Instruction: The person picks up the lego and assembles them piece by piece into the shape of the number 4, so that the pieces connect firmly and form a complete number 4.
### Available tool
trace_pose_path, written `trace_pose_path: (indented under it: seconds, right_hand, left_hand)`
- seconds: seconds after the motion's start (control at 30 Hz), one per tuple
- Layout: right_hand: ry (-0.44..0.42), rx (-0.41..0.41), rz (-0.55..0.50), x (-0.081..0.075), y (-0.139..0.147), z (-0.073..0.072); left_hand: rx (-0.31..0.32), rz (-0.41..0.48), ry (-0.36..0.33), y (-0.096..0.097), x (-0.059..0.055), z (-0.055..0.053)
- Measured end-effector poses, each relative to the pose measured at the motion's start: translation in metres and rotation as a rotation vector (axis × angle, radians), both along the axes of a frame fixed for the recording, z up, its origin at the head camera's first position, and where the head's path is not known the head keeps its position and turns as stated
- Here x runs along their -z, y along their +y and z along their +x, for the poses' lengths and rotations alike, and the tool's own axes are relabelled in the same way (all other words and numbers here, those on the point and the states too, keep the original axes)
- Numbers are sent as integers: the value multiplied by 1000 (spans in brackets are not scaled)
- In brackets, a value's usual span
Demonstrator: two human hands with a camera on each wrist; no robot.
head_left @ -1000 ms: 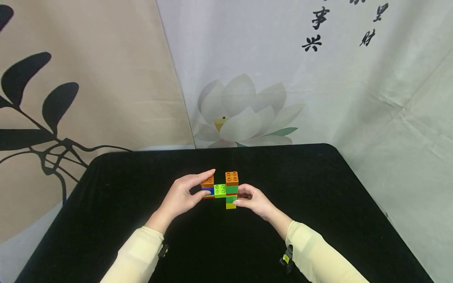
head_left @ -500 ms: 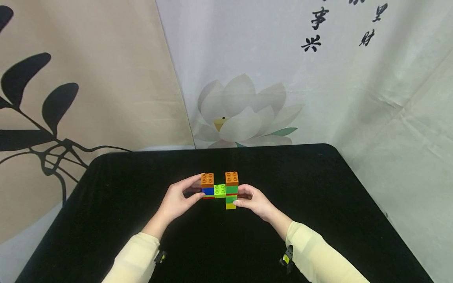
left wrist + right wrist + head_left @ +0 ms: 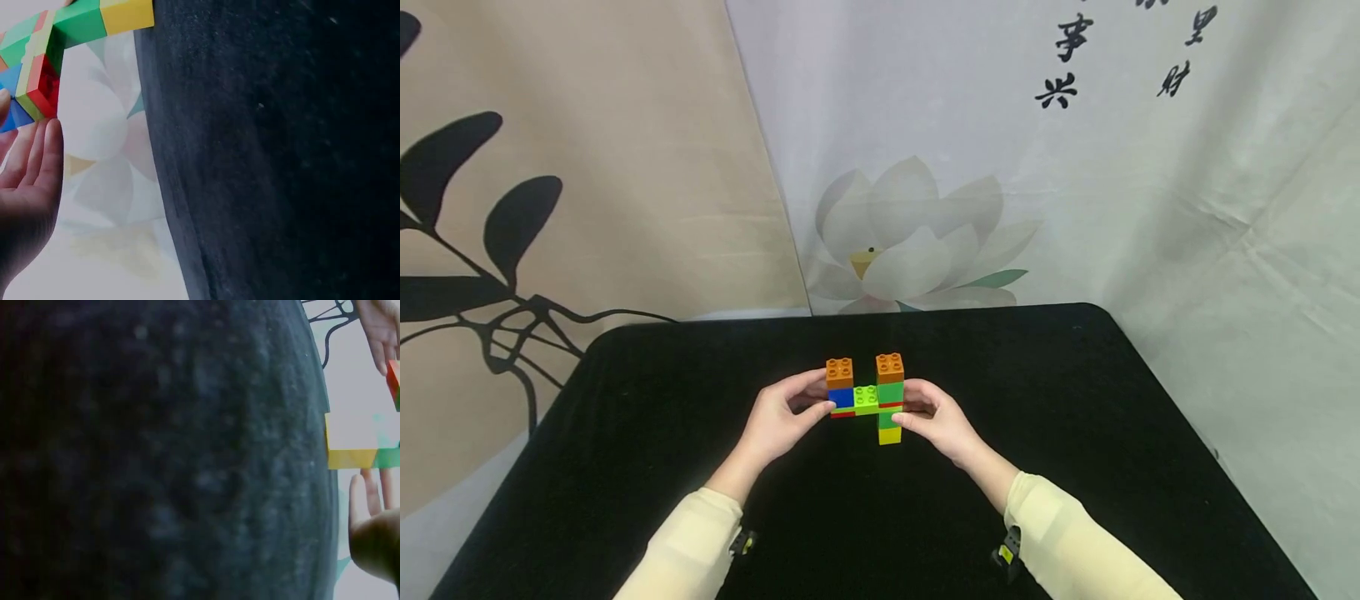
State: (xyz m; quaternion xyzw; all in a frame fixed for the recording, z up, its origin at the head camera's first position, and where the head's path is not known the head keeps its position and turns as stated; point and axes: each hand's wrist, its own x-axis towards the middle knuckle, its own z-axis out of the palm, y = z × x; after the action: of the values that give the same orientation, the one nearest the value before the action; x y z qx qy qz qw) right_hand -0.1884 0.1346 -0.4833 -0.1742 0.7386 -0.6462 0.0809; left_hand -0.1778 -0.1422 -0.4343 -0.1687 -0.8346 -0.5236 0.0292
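Note:
Between both hands, in the head view, is a joined structure of toy building blocks (image 3: 866, 400). Its right column has an orange block (image 3: 890, 367) on top, then green layers with a thin red band, and a yellow block (image 3: 890, 436) at the bottom. A lime block bridges to the left side, where an orange block (image 3: 839, 374) sits over a blue block (image 3: 841, 398), with red beneath. My left hand (image 3: 782, 421) pinches the blue side, thumb in front. The right hand (image 3: 942, 421) grips the green column from the right, thumb on its front. Fingers behind the blocks are partly hidden.
A black-covered table (image 3: 880, 525) spreads below the hands. Behind it hangs a pale cloth backdrop (image 3: 925, 83) with a printed lotus, leaves and dark characters. Each sleeve has a small dark device at the wrist.
My left index finger has come off the top of the left orange block and now lies at its left side. The whole structure is slightly raised or tilted compared with half a second ago.

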Motion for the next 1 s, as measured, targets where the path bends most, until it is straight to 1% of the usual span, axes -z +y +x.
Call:
trace_pose_path:
  seconds: [0.1,0.23,0.33,0.47,0.57,0.63,0.77,1.0]
  right_hand:
    - [21,23,0,-18,-1,5]
    - [41,39,9,-25,2,6]
    - [37,48,-4,-17,6,3]
    - [-16,43,-33,-20,8,4]
    - [-55,33,-47,-21,9,6]
    - [-76,35,-49,-22,10,7]
    - [-110,49,-41,-21,11,9]
    - [-151,51,-22,-19,12,9]
  left_hand:
    - [-5,9,1,4,-2,-2]
    - [-34,35,-24,9,-7,-2]
    - [-57,71,-55,13,-8,-3]
    - [-74,157,-112,17,-7,-3]
    - [-75,222,-158,19,-5,-4]
    - [-74,244,-181,21,-3,-4]
    - [-67,245,-202,24,0,-5]
    - [-97,219,-238,29,8,-4]
